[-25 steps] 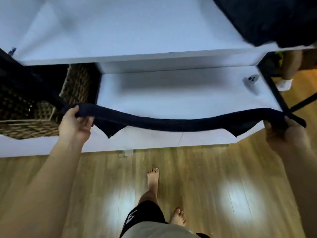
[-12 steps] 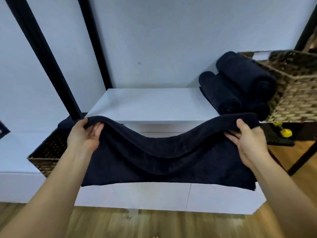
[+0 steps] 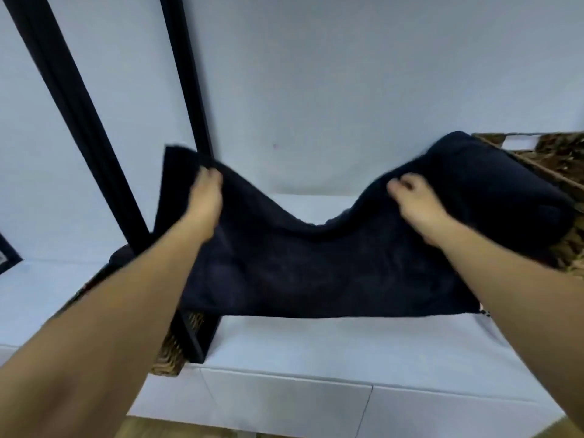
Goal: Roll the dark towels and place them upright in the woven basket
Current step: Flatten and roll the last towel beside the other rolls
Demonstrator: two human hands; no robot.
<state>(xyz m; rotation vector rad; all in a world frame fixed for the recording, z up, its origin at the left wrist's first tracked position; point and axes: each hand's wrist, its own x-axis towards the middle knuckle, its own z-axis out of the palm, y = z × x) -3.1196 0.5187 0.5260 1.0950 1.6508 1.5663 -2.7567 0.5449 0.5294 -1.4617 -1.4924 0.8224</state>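
Note:
A dark navy towel (image 3: 316,263) hangs spread between my hands above the white shelf (image 3: 316,349). My left hand (image 3: 205,200) grips its upper left edge and my right hand (image 3: 414,200) grips its upper right edge; the middle sags. Rolled dark towels (image 3: 493,191) lie at the right, leaning against a woven basket (image 3: 556,153). Another woven basket (image 3: 172,352) sits low at the left, mostly hidden by my left forearm and the towel. The frame is motion-blurred.
Black shelf posts (image 3: 82,115) rise at the left against a pale wall. A higher white shelf surface (image 3: 316,207) shows behind the towel. Wooden floor (image 3: 189,429) is visible at the bottom edge.
Both hands have raised the towel higher, keeping hold of its top corners. The view has tilted upward, so the floor and feet have dropped from sight.

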